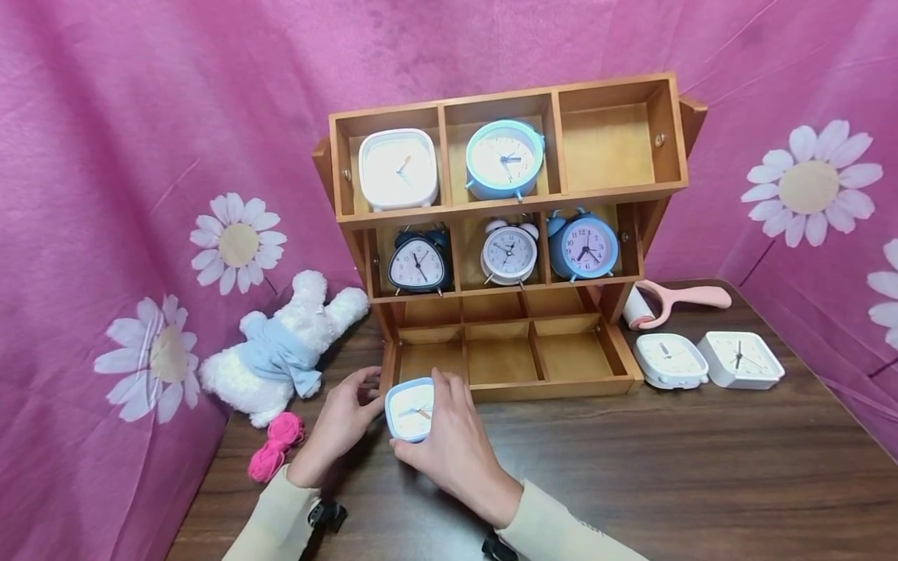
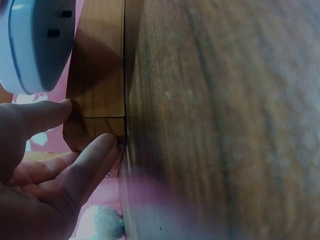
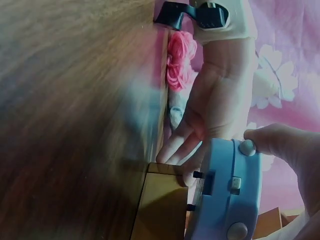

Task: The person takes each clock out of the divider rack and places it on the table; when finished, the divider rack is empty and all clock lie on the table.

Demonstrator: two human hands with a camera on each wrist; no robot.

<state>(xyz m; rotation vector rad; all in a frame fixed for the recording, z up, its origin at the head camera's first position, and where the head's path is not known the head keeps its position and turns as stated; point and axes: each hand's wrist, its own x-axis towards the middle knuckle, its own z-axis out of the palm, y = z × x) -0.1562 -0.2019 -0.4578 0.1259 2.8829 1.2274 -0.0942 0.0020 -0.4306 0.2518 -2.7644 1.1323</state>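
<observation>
My right hand (image 1: 459,452) grips a small alarm clock (image 1: 409,411) with a white face and a light blue case. The clock is held above the front left corner of the wooden shelf (image 1: 554,387). Its blue case fills the lower part of the right wrist view, with round feet and dark knobs showing. My left hand (image 1: 341,421) touches that same shelf corner, its fingers fairly straight. In the left wrist view, the thumb and fingertips rest against the wooden corner (image 2: 95,127), and the clock hangs just above.
Clocks stand in upper compartments, including a white one (image 1: 398,170) and a blue one (image 1: 503,158). Two white clocks (image 1: 671,360) lie right of the shelf, near a pink lint roller (image 1: 691,297). A white plush toy (image 1: 281,351) and pink yarn (image 1: 276,446) lie left.
</observation>
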